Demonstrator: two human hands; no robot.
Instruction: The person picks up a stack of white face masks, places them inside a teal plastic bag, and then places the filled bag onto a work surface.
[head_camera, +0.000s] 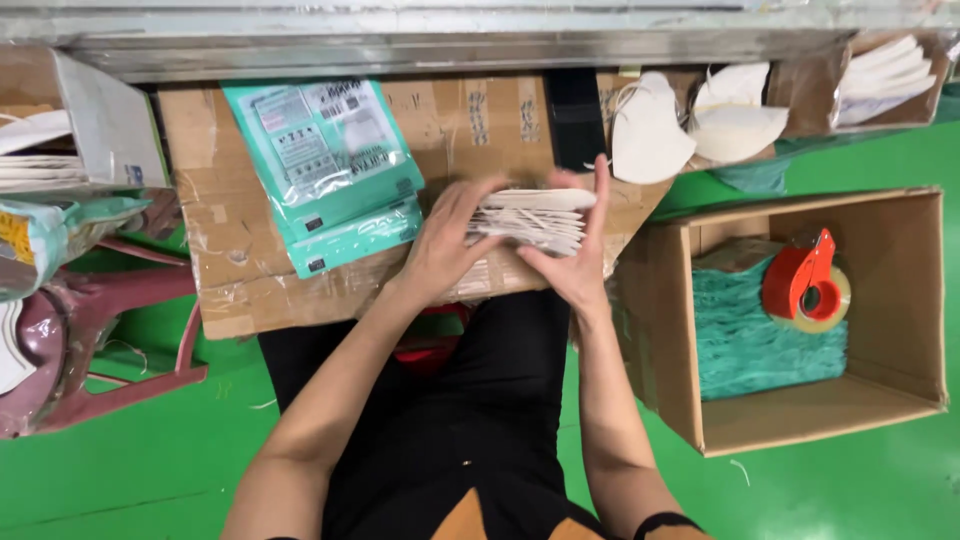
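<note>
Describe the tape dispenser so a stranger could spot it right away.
Find the open cardboard box on the green floor beside the person's right hand. Inside, on a stack of teal packets, lies the tape dispenser: the only red thing there, holding a tan roll.

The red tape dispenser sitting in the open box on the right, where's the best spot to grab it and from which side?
Probably by its red handle, coming straight down from above. The tape dispenser lies loose on the stacked teal packets inside the open cardboard box, whose walls block the sides. Avoid its front end; a cutting edge may sit there, unclear here.
</note>
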